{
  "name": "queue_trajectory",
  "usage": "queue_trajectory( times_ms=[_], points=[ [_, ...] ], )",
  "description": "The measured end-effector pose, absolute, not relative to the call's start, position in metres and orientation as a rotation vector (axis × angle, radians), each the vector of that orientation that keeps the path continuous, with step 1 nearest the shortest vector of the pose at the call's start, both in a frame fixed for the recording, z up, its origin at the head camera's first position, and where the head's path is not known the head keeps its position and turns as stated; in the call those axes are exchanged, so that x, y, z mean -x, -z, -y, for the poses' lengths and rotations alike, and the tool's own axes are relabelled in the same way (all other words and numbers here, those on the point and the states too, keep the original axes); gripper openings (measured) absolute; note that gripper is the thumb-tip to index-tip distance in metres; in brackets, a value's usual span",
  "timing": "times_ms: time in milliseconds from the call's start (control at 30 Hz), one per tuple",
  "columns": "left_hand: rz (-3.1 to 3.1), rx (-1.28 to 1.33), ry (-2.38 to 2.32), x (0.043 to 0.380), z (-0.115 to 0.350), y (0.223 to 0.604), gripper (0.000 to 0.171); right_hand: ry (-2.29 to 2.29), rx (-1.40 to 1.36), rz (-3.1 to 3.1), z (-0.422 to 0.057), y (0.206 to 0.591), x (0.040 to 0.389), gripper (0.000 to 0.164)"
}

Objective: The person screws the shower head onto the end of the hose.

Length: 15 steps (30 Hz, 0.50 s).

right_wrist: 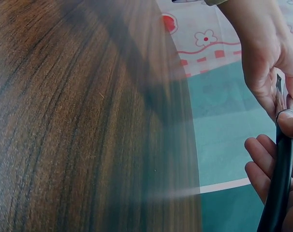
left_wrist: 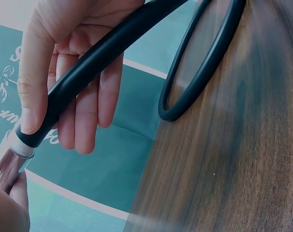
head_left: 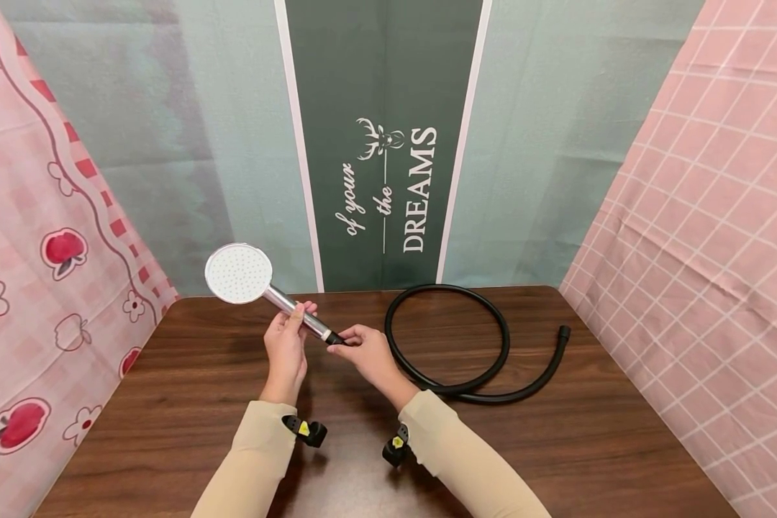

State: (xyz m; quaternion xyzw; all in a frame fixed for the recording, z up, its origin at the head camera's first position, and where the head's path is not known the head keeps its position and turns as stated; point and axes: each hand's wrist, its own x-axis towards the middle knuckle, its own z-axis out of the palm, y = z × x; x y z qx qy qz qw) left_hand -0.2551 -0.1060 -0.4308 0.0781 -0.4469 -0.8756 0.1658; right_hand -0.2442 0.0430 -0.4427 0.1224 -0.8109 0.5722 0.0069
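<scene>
My left hand grips the chrome handle of a shower head, whose round, dotted white face is tilted up at the left. At the handle's lower end, my right hand pinches the end of a black hose between thumb and fingers. In the left wrist view the hose end meets a pale collar on the handle; how firmly they are joined cannot be seen. Both hands are raised above the table. The right wrist view shows the same joint at its right edge, partly covered by the thumb.
The rest of the hose lies looped on the dark wooden table, its free end fitting towards the right. A green printed cloth hangs behind, with pink cloths at both sides. Each wrist wears a small black camera.
</scene>
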Motion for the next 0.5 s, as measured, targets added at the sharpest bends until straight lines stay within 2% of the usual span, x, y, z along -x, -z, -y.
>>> queue_trajectory(
  times_ms=[500],
  points=[
    [1.254, -0.195, 2.498, 0.2558, 0.1055, 0.4330, 0.014, -1.775, -0.389, 2.548, -0.0423, 0.4419, 0.2448, 0.023]
  ],
)
